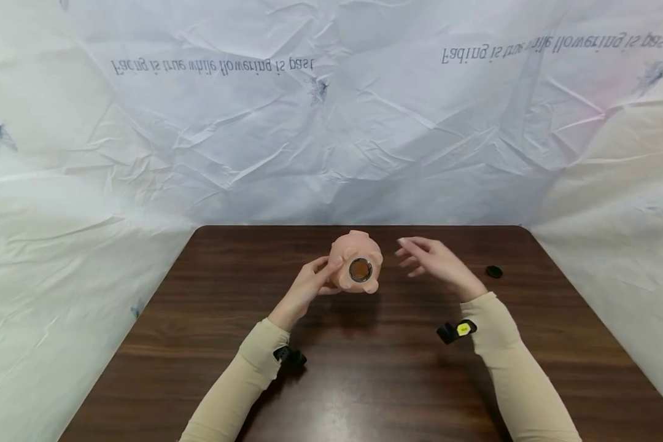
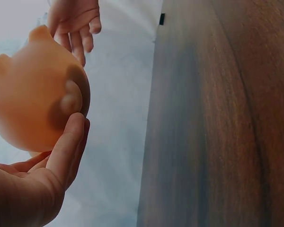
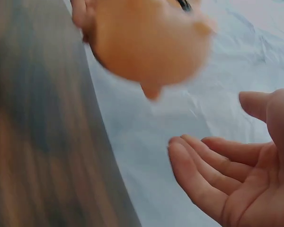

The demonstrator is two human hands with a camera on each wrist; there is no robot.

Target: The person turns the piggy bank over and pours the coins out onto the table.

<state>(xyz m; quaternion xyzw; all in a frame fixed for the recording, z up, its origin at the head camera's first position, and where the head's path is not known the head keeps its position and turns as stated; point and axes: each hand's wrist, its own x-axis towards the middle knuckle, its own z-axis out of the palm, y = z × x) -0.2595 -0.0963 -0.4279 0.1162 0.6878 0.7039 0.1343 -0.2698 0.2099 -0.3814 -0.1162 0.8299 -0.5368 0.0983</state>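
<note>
A pink piggy bank [image 1: 349,247] is held up over the table by my left hand [image 1: 308,283], thumb on one side and fingers beneath. Its underside, with stubby feet and a round dark-rimmed hole [image 1: 360,270], faces the head camera. In the left wrist view, fingertips press the body of the piggy bank [image 2: 31,94] beside its snout. My right hand [image 1: 438,263] hovers to the right, apart from the bank. The right wrist view has this hand [image 3: 241,177] with loosely bent fingers, thumb spread away, and nothing between them.
A small round black cap [image 1: 494,271] lies on the dark wooden table [image 1: 210,319] beyond my right wrist. White printed sheeting [image 1: 331,135] hangs behind the table and along both sides. Each wrist wears a black strap.
</note>
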